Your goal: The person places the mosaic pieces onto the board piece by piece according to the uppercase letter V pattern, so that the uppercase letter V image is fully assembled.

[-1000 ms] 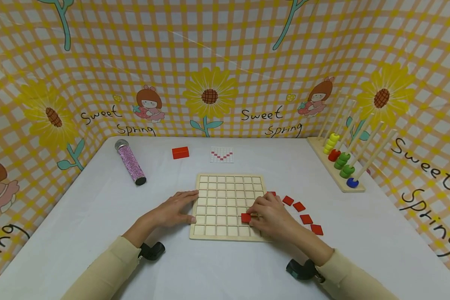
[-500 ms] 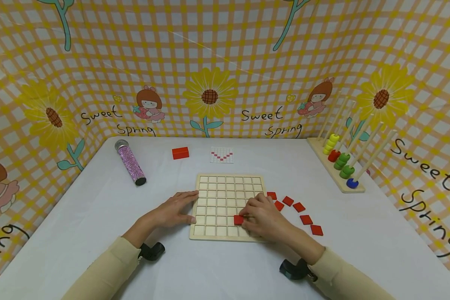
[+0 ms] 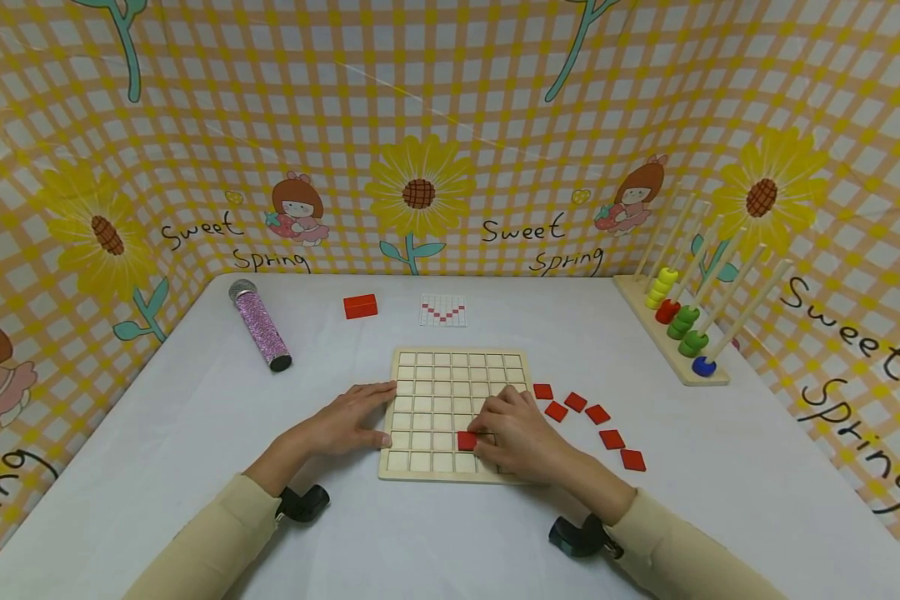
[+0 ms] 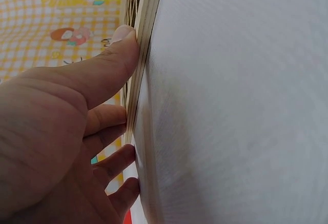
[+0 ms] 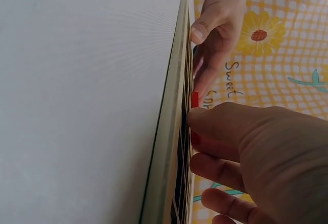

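Observation:
A wooden grid board [image 3: 420, 404] with square cells lies at the middle of the table in the head view. My left hand [image 3: 342, 423] rests against its left edge, fingers extended, thumb on the frame; the left wrist view shows the thumb [image 4: 110, 67] and fingertips along that edge. Over the lower right part of the board, my right hand [image 3: 516, 433] pinches a red square tile [image 3: 466, 441] between thumb and fingers, close over the cells. In the right wrist view, the thumb partly hides the tile [image 5: 195, 100]. Several loose red tiles [image 3: 597, 413] lie to the right of the board.
Behind the board lie a red block [image 3: 361, 307] and a small card [image 3: 443, 310] with a grid pattern. A glittery pink microphone [image 3: 261, 325] lies at the back left. At the right stands a peg rack [image 3: 671, 329] with coloured beads.
My right hand has slid left across the board with the red tile, uncovering loose tiles beside the board's right edge. The left hand has stayed in place.

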A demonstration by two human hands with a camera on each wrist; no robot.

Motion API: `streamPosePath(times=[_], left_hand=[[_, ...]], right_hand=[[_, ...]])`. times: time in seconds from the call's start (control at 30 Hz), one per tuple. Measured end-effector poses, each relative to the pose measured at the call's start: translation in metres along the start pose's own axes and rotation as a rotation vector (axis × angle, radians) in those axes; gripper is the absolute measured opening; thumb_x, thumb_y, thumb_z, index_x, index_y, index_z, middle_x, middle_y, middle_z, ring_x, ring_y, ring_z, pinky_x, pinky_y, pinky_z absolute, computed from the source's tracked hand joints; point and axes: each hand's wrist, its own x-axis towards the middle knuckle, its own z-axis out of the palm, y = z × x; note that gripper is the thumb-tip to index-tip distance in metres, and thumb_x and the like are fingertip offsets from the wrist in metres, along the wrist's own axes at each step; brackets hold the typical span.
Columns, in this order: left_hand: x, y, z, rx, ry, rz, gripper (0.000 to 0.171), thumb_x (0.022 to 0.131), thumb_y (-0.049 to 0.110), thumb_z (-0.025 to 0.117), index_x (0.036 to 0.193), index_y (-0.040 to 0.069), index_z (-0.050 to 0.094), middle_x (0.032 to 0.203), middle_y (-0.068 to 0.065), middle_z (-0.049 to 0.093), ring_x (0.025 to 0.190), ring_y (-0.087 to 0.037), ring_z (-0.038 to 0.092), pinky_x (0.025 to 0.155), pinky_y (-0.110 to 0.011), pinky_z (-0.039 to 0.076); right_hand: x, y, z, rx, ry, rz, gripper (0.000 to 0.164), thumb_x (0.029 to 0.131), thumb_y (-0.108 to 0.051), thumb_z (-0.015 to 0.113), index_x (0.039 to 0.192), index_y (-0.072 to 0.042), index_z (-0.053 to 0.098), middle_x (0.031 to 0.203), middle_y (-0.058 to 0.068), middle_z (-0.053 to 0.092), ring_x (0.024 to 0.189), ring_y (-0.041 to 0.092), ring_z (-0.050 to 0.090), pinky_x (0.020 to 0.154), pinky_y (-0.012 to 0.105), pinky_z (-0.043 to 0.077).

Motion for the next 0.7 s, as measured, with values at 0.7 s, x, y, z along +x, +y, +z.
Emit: streamPosePath(times=[0.7], left_hand=[[0.0005, -0.0002, 0.0001, 0.008, 0.004, 0.002, 0.076, 0.083, 0.031, 0.071, 0.145, 0.005, 0.035, 0.154, -0.010, 0.031, 0.141, -0.035, 0.026, 0.112, -0.057, 0.025]], right_hand=[[0.0021, 0.0002, 0.0019, 0.019, -0.011, -0.029, 0.014, 0.077, -0.022, 0.074, 0.091, -0.019, 0.074, 0.089, -0.008, 0.063, 0.092, 0.012, 0.043, 0.081, 0.031, 0.032]])
